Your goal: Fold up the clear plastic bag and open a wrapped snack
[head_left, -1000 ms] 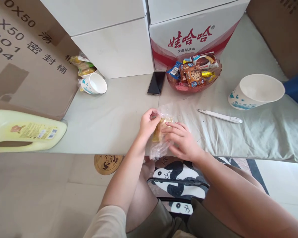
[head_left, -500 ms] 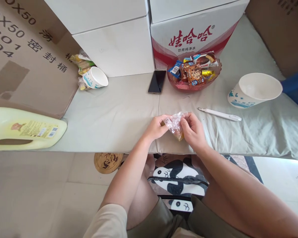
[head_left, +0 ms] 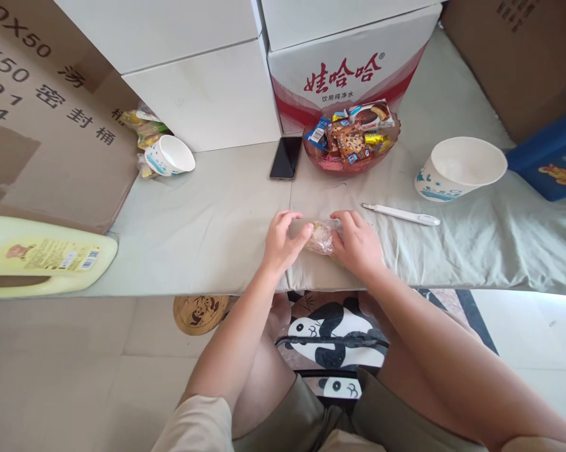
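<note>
A small crinkled clear plastic bag (head_left: 321,238) with something yellowish in it lies on the cloth between my hands, near the table's front edge. What is inside cannot be made out. My left hand (head_left: 283,243) is open at the bag's left end, thumb and fingers apart, the thumb tip close to or touching the plastic. At the right end, my right hand (head_left: 358,246) is closed on the bag, its fingers bent over and partly hiding it. To the right of this hand lies a white craft knife (head_left: 403,215).
Behind my hands are a black phone (head_left: 285,159) and a reddish glass bowl (head_left: 353,164) of wrapped snacks. A large paper tub (head_left: 438,179) stands right; a smaller tipped paper cup (head_left: 172,157) sits left by bagged items. A yellow jug (head_left: 52,254) and cardboard boxes (head_left: 61,144) flank the table.
The bag has gone from being held bunched upright by both hands to lying flatter on the cloth. My left fingers have let go and spread. The view has shifted slightly right.
</note>
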Demonstrator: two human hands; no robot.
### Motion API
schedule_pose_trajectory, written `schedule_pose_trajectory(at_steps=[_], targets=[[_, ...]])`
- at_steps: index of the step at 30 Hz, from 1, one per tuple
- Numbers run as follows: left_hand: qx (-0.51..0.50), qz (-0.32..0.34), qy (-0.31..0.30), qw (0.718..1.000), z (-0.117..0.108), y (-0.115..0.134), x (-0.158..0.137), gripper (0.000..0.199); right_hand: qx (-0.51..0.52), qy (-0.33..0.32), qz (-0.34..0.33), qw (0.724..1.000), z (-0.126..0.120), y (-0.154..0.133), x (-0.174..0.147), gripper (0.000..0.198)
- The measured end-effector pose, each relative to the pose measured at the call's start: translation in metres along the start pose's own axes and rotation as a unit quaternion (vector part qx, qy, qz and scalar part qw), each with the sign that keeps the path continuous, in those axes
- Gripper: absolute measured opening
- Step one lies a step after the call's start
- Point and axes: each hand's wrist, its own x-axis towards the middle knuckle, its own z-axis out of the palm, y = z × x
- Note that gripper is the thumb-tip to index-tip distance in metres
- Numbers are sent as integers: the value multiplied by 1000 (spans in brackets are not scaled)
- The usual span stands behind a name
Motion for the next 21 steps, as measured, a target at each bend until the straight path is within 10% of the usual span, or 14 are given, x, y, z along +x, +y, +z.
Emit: schedule_pose_trajectory(at_steps=[10,18,21], targets=[[-102,-62,-65,991,1,-4,-7,35,182,-26,6,983,17,-15,-2,42],[-333,-140,-65,930,-8,-3,0,40,530,-138,194,814,3,-15,7,47],[-350,-174,-84,916,-4,-2,4,42,544,-107,218,803,-2,-13,9,42]])
